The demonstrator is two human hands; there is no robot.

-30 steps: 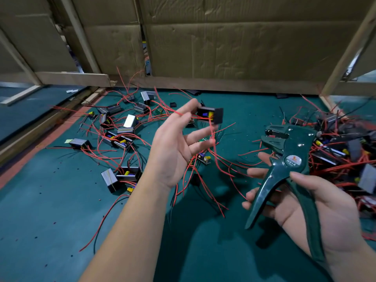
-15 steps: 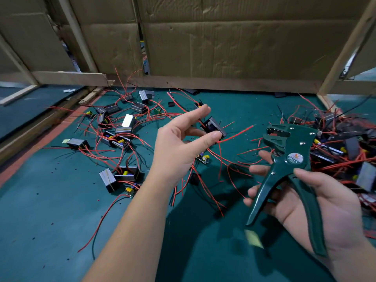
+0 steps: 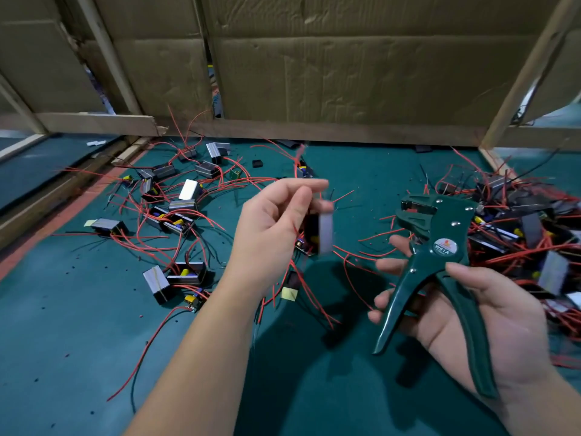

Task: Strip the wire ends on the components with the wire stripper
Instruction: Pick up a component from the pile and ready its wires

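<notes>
The component (image 3: 325, 229) has swung upright, blurred, pinched at the fingertips of the left hand (image 3: 273, 231), right of which the right hand (image 3: 503, 325) grips the wire stripper (image 3: 440, 234).

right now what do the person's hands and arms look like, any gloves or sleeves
The left hand and right hand are bare: no gloves, rings or watch in view. Both forearms are bare too, no sleeve showing down to the frame's edge.
</notes>
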